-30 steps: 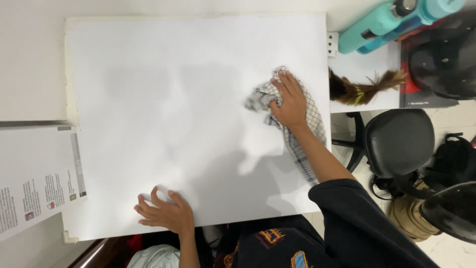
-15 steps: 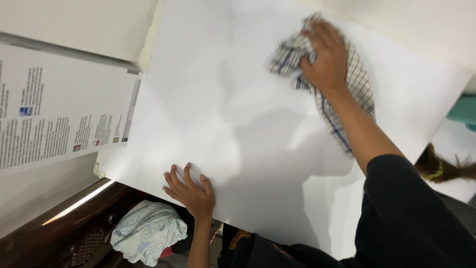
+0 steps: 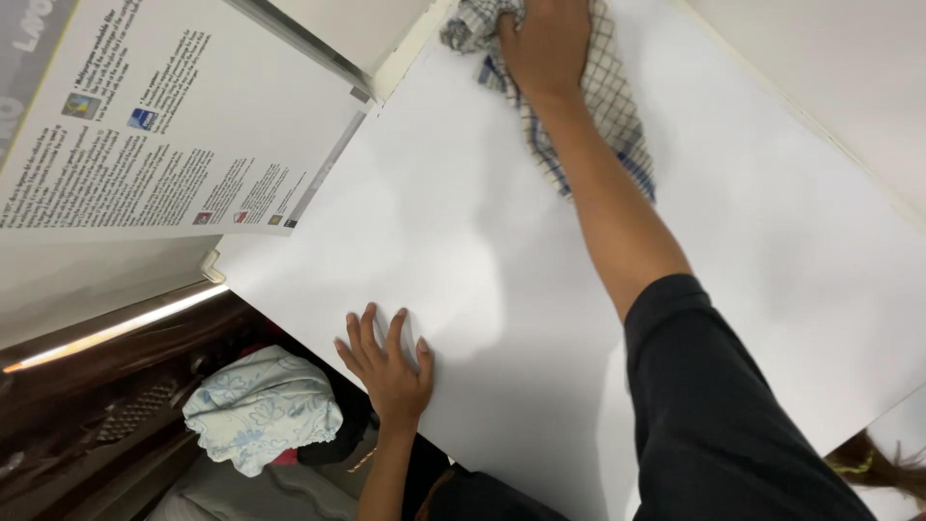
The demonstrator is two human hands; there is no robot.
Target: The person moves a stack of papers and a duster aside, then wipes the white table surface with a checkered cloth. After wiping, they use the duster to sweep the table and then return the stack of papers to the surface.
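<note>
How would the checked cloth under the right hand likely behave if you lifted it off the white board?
The cloth would probably flop and hang: it already lies bunched and folded under the right hand. It looks thin, so likely light. On the smooth white board it should slide easily and not roll.

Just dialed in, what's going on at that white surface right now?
A person is pressing a checked cloth against a white tabletop with the right hand, arm stretched out to the far corner. The left hand lies flat, fingers spread, on the near edge of the tabletop. A printed poster sits beside the tabletop, and a bundle of pale blue floral fabric lies lower down, off the tabletop.
</note>
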